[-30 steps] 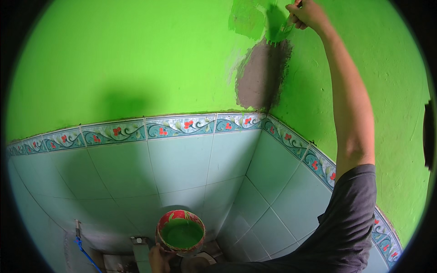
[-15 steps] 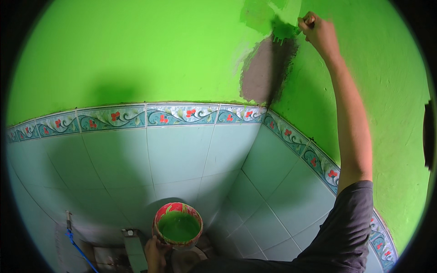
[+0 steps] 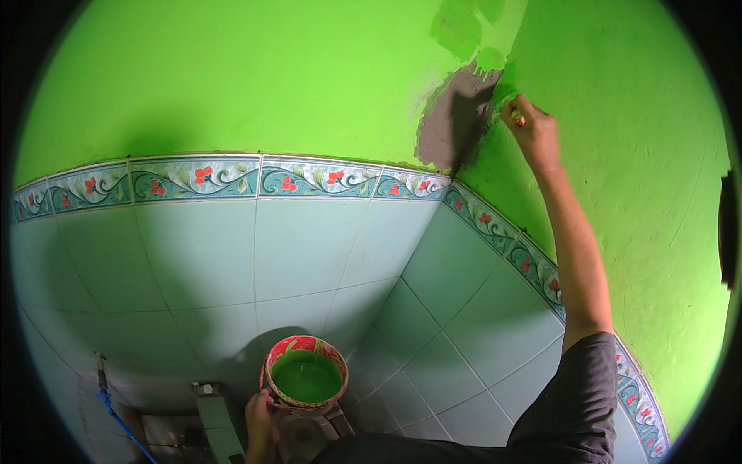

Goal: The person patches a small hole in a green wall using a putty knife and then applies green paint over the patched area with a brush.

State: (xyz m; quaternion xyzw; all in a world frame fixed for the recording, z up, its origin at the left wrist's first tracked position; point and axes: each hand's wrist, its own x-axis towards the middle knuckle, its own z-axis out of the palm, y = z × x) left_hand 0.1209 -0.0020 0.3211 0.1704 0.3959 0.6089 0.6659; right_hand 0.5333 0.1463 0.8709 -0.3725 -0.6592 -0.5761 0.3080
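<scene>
Green wall corner (image 3: 232, 77), grey patch (image 3: 452, 120) half-covered: right hand (image 3: 532, 131) grasps brush (image 3: 506, 97), coating patch edge; left hand (image 3: 261, 414) holds paint pot (image 3: 306, 380). Next stroke needs downward coverage.

The right hand (image 3: 532, 131) has dragged the paintbrush (image 3: 506, 99) down the corner.

Floral tile border (image 3: 193, 178), blue cord (image 3: 116, 417)

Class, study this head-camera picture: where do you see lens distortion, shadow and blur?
Head view: the flowered tile border bows in a curve and a black rim rings the picture, both from the fisheye lens; a soft shadow darkens the tiles behind the paint bucket; the right hand looks sharp, its brush tip too small to judge.
</scene>
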